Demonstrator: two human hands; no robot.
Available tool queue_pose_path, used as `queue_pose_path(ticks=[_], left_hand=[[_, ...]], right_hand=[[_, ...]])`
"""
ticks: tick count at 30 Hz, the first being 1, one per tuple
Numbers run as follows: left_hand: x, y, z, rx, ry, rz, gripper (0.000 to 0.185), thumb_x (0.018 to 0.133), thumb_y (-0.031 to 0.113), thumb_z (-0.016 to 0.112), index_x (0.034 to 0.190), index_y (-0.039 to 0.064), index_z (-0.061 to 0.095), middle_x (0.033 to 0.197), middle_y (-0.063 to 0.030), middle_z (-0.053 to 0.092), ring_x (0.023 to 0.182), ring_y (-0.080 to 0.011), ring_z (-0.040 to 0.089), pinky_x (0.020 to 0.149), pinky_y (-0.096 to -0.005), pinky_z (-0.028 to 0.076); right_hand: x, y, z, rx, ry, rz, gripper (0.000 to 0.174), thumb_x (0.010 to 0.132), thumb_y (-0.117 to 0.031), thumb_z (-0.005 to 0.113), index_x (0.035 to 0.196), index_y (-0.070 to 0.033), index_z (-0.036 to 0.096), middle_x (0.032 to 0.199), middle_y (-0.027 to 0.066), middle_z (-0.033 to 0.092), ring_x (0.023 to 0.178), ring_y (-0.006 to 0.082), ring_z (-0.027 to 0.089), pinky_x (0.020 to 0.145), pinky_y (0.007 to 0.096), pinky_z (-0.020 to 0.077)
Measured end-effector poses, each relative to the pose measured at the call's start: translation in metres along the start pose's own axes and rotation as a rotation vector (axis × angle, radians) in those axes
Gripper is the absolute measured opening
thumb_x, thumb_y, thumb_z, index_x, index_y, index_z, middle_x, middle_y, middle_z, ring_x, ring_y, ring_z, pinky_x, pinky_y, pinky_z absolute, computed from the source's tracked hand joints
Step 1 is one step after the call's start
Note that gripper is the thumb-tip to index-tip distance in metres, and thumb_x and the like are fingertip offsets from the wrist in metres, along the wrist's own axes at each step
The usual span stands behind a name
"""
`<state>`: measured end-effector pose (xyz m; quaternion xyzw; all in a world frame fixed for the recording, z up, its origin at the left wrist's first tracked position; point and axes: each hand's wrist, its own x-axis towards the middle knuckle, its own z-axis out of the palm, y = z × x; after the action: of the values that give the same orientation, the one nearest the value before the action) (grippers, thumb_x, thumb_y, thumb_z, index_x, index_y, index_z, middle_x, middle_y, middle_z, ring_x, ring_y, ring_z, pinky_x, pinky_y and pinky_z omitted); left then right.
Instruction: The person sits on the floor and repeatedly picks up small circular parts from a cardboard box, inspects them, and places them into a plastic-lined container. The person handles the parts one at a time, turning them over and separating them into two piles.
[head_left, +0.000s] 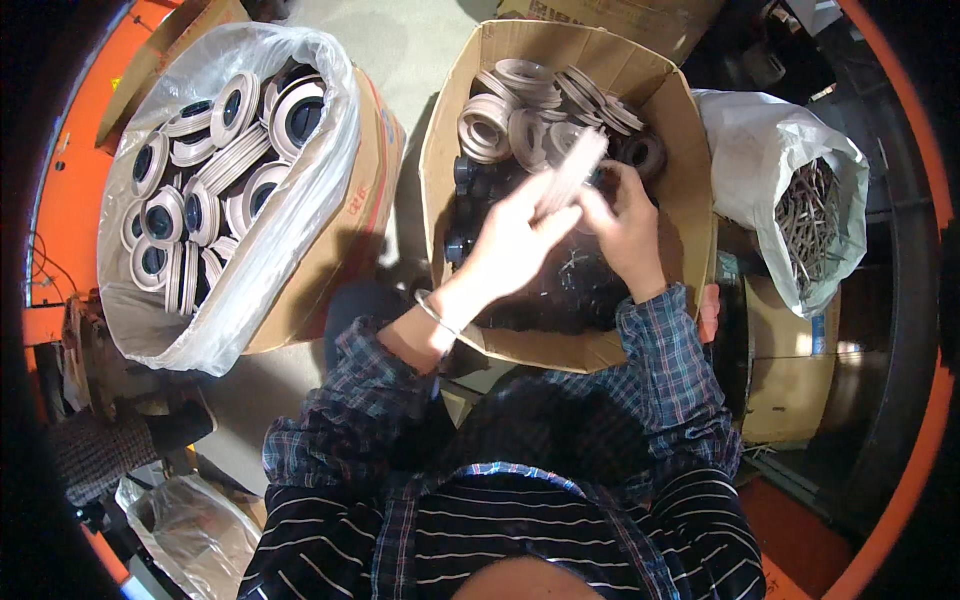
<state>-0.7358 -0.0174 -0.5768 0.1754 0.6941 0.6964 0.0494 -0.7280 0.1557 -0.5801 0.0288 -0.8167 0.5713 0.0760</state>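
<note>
My left hand (517, 232) grips a pale ridged plastic ring (574, 172), held edge-on and tilted; it is blurred by motion and bright sunlight. Close against the ring's right side is my right hand (628, 225), its thumb and fingers bent toward the ring's face. Something small and dark shows at those fingertips, too unclear to name. Both hands are over an open cardboard box (682, 180). Inside it, several similar pale rings (484, 127) are heaped at the far end, with black plastic parts (540, 277) nearer me, partly hidden by my hands.
Left stands a carton (330, 247) lined with a clear plastic bag (300, 195), holding many pale rings with black centres (163, 217). At right, a white woven sack (750, 142) contains thin strips (808, 217). Another plastic bag (195, 525) lies at lower left.
</note>
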Motion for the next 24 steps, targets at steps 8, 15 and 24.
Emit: queue_pose_path(ticks=[8,15,24], left_hand=[[0.002,0.005,-0.002,-0.183,0.034,-0.156,0.046,0.091,0.013,0.065,0.130,-0.005,0.049,0.119,-0.0144,0.062,0.109,-0.0153,0.056,0.095,-0.0304,0.045],[-0.007,0.004,-0.003,0.248,-0.195,-0.077,0.051,0.091,0.007,0.063,0.137,-0.002,0.044,0.127,-0.0142,0.058,0.114,-0.0173,0.056,0.098,-0.0313,0.044],[0.000,0.008,-0.009,-0.109,-0.004,-0.100,0.047,0.092,0.013,0.064,0.133,-0.003,0.048,0.118,-0.0152,0.061,0.107,-0.0176,0.057,0.095,-0.0314,0.045]], right_hand=[[0.004,0.002,-0.015,-0.171,0.051,0.127,0.059,0.091,-0.037,0.062,0.131,0.002,0.044,0.094,0.0176,0.069,0.082,0.0207,0.067,0.076,0.0311,0.0530],[-0.003,0.005,0.007,0.327,-0.051,0.162,0.049,0.094,-0.043,0.051,0.126,-0.005,0.051,0.111,0.0083,0.063,0.093,0.0206,0.066,0.068,0.0343,0.0573],[0.001,-0.003,-0.004,-0.182,0.044,-0.232,0.066,0.078,-0.020,0.078,0.132,-0.001,0.045,0.103,0.0137,0.065,0.087,0.0169,0.065,0.077,0.0293,0.0525]])
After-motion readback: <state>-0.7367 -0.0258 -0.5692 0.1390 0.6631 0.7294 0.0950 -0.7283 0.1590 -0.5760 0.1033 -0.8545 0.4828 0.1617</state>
